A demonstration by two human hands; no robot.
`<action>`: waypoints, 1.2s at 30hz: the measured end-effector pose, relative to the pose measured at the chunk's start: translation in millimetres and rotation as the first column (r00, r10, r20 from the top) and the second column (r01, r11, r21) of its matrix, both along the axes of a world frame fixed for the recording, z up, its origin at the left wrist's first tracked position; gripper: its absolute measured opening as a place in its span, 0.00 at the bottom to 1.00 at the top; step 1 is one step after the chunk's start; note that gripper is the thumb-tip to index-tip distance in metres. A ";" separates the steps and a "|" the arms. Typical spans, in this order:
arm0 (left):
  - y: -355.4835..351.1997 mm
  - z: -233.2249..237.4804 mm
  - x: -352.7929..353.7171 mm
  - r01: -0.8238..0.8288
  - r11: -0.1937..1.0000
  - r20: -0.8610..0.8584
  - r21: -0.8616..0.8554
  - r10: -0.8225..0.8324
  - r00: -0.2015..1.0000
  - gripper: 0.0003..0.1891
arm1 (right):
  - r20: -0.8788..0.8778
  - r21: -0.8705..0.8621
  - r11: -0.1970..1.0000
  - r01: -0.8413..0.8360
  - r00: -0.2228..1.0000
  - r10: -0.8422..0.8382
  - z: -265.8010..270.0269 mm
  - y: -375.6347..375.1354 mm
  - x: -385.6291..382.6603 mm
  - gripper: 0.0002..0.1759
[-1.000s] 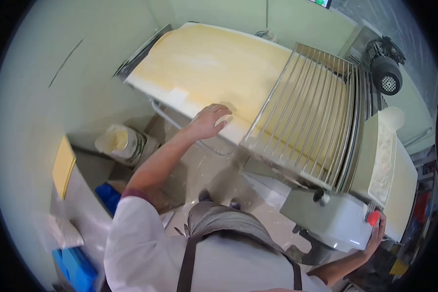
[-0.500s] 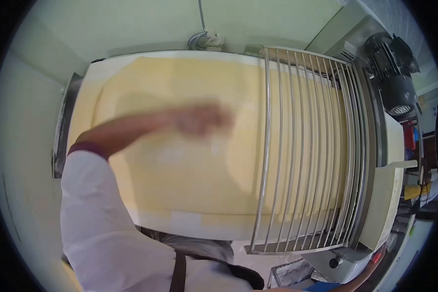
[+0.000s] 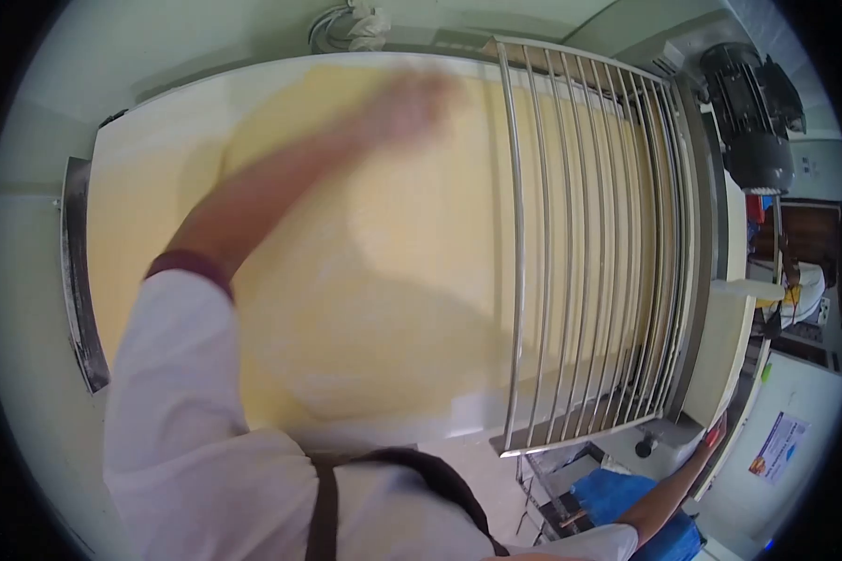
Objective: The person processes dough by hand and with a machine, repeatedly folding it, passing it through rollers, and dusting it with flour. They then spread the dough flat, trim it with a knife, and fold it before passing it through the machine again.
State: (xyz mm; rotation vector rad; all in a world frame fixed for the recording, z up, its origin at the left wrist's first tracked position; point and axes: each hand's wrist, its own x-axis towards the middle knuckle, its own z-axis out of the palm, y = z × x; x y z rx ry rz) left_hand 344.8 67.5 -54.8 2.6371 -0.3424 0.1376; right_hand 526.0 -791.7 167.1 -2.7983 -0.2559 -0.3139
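Note:
A broad sheet of yellow dough (image 3: 412,327) lies on the white bed of a dough sheeter and runs under its metal bar guard (image 3: 518,252). My left hand (image 3: 412,107) is over the far part of the dough, smeared by motion. Its fingers cannot be made out, nor whether it touches the sheet. My right arm stretches to the lower right, where my right hand (image 3: 707,449) is at a small red part (image 3: 716,434) on the machine's near side. The fingers there are too small and partly hidden to read.
A dark motor (image 3: 748,122) is mounted at the machine's far right. Coiled cable (image 3: 330,30) hangs by the wall behind the bed. Blue material (image 3: 617,496) lies below the machine's near side. Another person (image 3: 805,294) in light clothing is at the right background.
My left hand has swept away from me across the dough, toward the bed's far edge. The camera view has shifted, showing more of my right arm. My right hand stays by the red part.

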 end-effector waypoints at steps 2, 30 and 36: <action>46.4 7.2 37.1 -0.445 0.895 0.022 0.019 0.444 0.896 0.32 | 0.006 -0.003 1.000 -0.003 1.000 0.003 -1.0 4.9 0.7 0.28; -87.9 -3.8 -38.8 -0.795 0.552 -0.027 0.251 0.825 0.564 0.32 | -0.117 0.167 0.973 -0.160 0.977 0.181 11.9 47.5 -17.4 0.25; -199.2 26.8 -156.5 -0.831 0.556 0.164 -0.017 0.822 0.546 0.28 | -0.150 0.578 0.704 -0.412 0.795 0.588 -2.8 -3.2 15.0 0.35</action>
